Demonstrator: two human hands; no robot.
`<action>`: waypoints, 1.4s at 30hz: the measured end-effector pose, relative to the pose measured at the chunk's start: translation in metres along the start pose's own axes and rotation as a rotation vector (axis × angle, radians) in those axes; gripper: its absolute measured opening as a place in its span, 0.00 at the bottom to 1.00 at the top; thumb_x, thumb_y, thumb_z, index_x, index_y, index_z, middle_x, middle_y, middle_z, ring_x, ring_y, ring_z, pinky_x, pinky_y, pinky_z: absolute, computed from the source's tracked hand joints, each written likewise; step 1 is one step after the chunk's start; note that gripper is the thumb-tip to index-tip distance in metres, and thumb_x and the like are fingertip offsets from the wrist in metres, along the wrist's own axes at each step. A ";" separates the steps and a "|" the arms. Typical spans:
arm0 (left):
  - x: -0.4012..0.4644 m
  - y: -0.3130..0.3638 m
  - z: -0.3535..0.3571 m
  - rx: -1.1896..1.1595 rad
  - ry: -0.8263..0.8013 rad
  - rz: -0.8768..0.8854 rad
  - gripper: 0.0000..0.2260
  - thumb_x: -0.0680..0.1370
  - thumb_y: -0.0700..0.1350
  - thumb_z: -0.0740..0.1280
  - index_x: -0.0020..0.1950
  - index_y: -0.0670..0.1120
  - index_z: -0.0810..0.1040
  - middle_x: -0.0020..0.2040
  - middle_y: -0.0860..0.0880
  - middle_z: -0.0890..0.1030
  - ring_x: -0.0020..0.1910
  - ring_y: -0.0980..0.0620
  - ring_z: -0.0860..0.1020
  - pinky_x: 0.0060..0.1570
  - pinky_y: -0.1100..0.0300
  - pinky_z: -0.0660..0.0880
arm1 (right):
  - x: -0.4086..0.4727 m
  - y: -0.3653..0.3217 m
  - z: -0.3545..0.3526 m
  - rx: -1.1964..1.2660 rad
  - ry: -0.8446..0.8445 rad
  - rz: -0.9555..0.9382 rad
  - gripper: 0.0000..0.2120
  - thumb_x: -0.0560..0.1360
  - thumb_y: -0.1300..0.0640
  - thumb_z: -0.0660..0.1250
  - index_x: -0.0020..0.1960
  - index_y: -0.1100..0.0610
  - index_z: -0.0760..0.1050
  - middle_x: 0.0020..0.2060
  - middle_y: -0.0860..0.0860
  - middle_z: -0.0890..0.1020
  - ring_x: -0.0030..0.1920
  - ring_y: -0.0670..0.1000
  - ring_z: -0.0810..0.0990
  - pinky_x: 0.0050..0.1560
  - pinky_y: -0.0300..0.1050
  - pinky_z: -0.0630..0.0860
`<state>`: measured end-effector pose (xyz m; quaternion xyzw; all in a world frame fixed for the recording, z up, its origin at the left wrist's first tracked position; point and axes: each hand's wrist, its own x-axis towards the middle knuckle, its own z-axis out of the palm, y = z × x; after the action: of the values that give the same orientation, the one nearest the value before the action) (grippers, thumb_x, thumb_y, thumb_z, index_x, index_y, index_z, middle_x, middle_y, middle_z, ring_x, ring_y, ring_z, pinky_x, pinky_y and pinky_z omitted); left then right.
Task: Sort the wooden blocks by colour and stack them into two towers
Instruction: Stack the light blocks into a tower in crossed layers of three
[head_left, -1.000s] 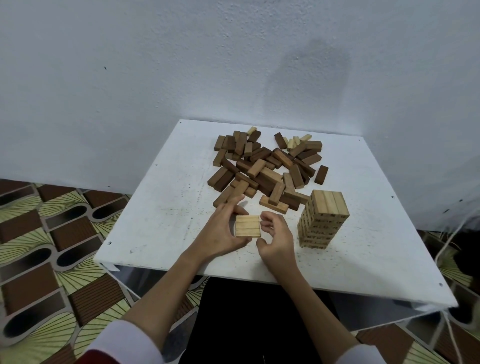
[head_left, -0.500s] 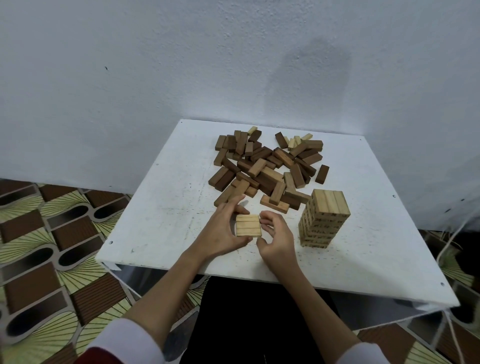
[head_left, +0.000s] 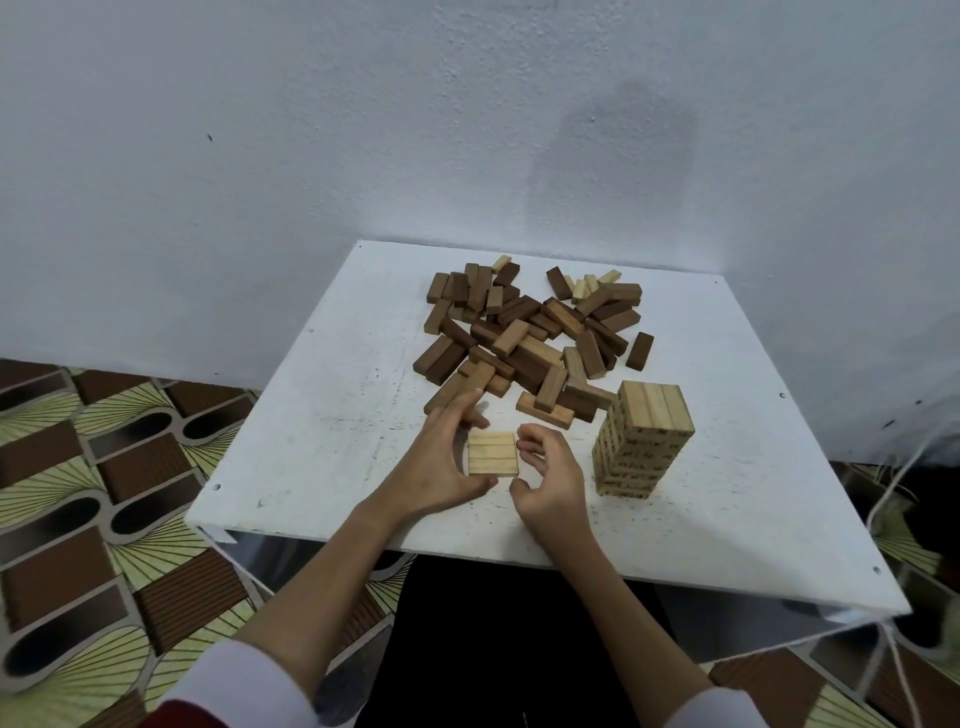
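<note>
Two hands frame a fresh layer of pale blocks on the white table (head_left: 322, 415).

The three-block pale layer (head_left: 493, 453) lies flat, left of the pale tower (head_left: 644, 439) and near the mixed block pile (head_left: 530, 338). The left hand (head_left: 441, 467) and right hand (head_left: 550, 470) flank it, fingers curved; whether they touch it I cannot tell.
</note>
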<state>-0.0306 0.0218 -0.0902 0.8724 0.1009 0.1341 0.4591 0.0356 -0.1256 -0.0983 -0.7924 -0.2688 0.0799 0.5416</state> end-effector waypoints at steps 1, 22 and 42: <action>0.001 -0.001 -0.001 0.004 -0.004 0.001 0.43 0.66 0.44 0.77 0.75 0.52 0.58 0.59 0.53 0.73 0.63 0.62 0.68 0.61 0.72 0.66 | 0.000 0.000 -0.001 -0.009 0.003 0.000 0.27 0.66 0.74 0.66 0.63 0.62 0.70 0.54 0.51 0.74 0.56 0.47 0.75 0.58 0.36 0.74; 0.000 0.004 -0.004 -0.026 0.008 -0.039 0.40 0.65 0.39 0.76 0.73 0.49 0.63 0.55 0.51 0.76 0.58 0.64 0.72 0.53 0.77 0.67 | -0.001 -0.007 -0.003 -0.108 -0.056 -0.014 0.27 0.66 0.72 0.67 0.63 0.60 0.70 0.54 0.50 0.73 0.52 0.48 0.74 0.53 0.36 0.72; 0.033 0.149 -0.011 -0.195 0.070 0.238 0.41 0.66 0.37 0.77 0.74 0.52 0.60 0.53 0.53 0.77 0.51 0.58 0.78 0.49 0.69 0.75 | 0.029 -0.109 -0.154 -0.159 -0.160 -0.274 0.31 0.65 0.69 0.72 0.62 0.46 0.69 0.55 0.44 0.76 0.45 0.41 0.74 0.45 0.33 0.73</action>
<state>0.0043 -0.0428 0.0438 0.8243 -0.0006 0.2270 0.5186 0.0873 -0.2070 0.0660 -0.7800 -0.4219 0.0466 0.4599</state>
